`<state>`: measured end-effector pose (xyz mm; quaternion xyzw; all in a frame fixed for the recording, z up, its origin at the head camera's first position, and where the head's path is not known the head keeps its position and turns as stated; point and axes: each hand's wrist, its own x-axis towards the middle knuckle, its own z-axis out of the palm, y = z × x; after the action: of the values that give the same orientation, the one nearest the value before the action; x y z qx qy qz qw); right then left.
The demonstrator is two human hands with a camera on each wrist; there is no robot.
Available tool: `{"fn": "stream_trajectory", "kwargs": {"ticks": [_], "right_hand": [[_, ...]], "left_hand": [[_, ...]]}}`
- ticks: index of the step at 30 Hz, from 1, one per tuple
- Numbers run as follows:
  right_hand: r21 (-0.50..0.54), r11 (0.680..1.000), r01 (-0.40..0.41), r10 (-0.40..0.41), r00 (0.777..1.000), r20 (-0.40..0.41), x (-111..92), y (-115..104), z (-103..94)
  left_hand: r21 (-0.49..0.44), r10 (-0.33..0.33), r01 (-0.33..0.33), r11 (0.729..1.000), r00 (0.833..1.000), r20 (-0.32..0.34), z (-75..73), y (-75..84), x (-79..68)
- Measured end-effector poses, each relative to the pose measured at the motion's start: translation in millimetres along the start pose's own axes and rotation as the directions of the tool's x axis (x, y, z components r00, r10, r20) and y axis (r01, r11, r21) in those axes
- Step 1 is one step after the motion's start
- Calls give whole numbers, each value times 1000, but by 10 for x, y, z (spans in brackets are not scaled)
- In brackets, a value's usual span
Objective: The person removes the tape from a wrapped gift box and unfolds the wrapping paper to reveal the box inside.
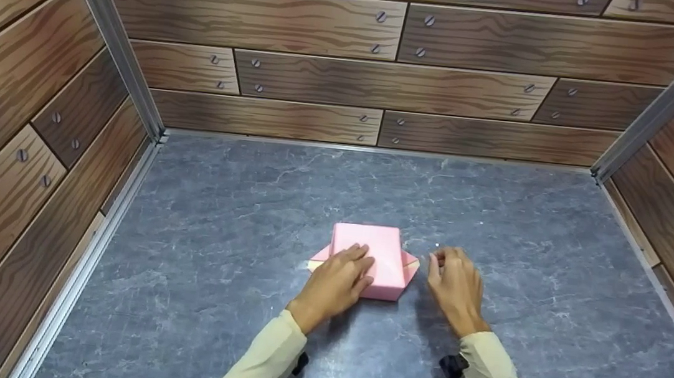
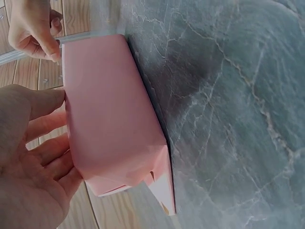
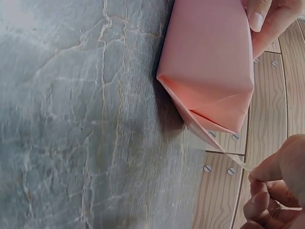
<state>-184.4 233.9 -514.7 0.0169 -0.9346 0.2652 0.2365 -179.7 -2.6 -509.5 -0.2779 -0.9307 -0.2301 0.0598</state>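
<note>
A box wrapped in pink paper [image 1: 378,240] lies on the grey surface. At its two ends, folded paper flaps stick out, the right flap [image 1: 410,269] and the left flap [image 1: 318,257], each showing a pale patch. My left hand [image 1: 332,284] rests on the box top with fingers spread; the left wrist view shows its fingertips along that face. Just right of the box, my right hand [image 1: 458,286] pinches a thin pale strip [image 3: 238,163] between thumb and fingers. In the right wrist view, this strip stretches from the tip of the end flap to the fingertips.
The grey marbled tabletop [image 1: 235,203] surrounds the box. Wood-patterned panels [image 1: 311,77] wall in the back and both sides, with metal rails [image 1: 113,21] at the corners. A black device [image 1: 453,367] sits at the right wrist.
</note>
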Motion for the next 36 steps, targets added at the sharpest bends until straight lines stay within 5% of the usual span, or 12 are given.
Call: {"fn": "stream_trajectory", "kwargs": {"ticks": [8, 17, 23, 26, 30, 36], "right_hand": [[4, 1000, 8, -8, 1000, 3, 0, 32, -21], [14, 1000, -1, 1, 1000, 4, 11, 56, -63], [60, 992, 115, -118, 992, 46, 34, 99, -84], [116, 974, 194, -211, 964, 161, 39, 122, -86], [184, 955, 234, -285, 899, 334, 32, 140, -70], [233, 934, 269, -348, 831, 433, 25, 144, 39]], "left_hand": [[-69, -8, 4, 998, 998, -61, 11, -58, -2], [-12, 85, -86, 996, 992, -92, -81, -112, -107], [-108, 11, -28, 994, 988, -153, -182, -227, -204], [-117, -50, 34, 993, 989, -136, -216, -327, -253], [-127, -131, 120, 985, 988, -81, -226, -460, -327], [-104, -125, 121, 987, 991, -37, -170, -559, -359]]}}
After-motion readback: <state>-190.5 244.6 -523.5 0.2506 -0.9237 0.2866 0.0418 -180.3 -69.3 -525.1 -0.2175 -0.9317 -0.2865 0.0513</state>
